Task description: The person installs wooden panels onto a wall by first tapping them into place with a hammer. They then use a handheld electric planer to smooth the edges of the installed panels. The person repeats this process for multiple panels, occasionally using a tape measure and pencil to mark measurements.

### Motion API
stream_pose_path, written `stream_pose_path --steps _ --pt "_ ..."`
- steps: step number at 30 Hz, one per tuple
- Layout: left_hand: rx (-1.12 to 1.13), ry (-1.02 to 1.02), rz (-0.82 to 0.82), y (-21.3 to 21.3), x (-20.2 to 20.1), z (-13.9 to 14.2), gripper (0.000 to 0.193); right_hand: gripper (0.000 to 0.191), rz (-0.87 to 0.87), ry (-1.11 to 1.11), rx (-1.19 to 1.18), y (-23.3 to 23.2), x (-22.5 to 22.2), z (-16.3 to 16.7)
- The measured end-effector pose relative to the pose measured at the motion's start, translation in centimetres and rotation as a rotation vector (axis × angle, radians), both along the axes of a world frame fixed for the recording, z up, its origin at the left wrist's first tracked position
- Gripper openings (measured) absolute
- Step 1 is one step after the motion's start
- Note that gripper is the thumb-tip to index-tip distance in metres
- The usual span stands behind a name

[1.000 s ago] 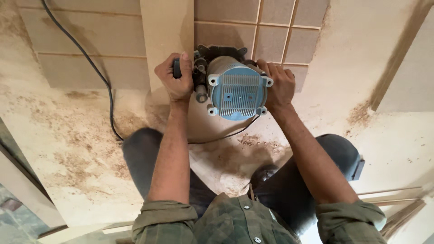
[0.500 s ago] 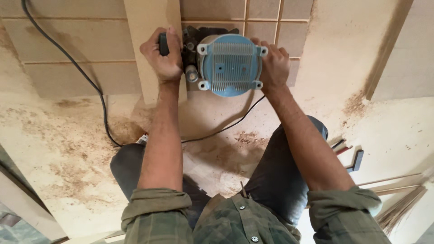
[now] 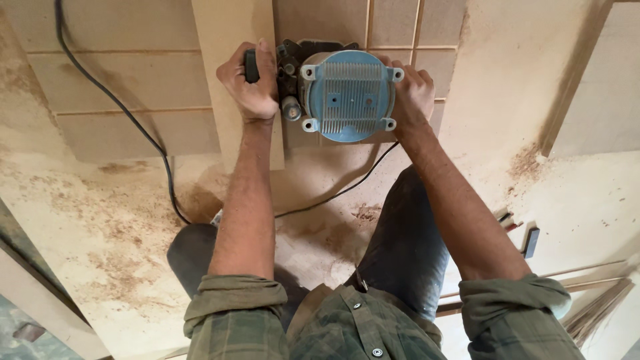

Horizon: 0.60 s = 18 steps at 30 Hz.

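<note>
A blue-topped electric router (image 3: 349, 95) stands upright on a brown grooved board (image 3: 127, 93). My left hand (image 3: 251, 81) is wrapped around the router's black left handle. My right hand (image 3: 412, 93) grips the handle on the router's right side, which is hidden by my fingers. A plain light wooden strip (image 3: 233, 27) lies across the board just left of the router, under my left hand. The router's base and bit are hidden beneath its body.
A black power cord (image 3: 120, 107) runs from the top left across the board and under my arms. Sawdust covers the pale floor (image 3: 87, 227). My knees are bent below. A dark tool (image 3: 530, 241) and thin wooden strips (image 3: 587, 270) lie at the right.
The router and both hands have slid away from me along the board, beside the light strip. Both grips are unchanged.
</note>
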<state>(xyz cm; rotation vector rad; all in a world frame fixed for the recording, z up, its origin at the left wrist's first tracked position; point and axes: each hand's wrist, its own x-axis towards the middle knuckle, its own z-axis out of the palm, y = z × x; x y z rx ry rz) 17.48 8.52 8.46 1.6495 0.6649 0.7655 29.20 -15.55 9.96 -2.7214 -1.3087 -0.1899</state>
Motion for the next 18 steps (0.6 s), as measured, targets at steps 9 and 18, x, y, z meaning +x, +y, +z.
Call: stream_pose_path --steps 9,18 --pt "0.010 -0.003 -0.003 0.9 1.6 0.0 0.034 0.022 -0.035 0.041 -0.001 0.8 1.1 0.1" --pt "-0.021 -0.006 -0.006 1.8 3.1 -0.5 0.035 0.025 -0.056 0.085 -0.029 1.7 2.7 -0.2"
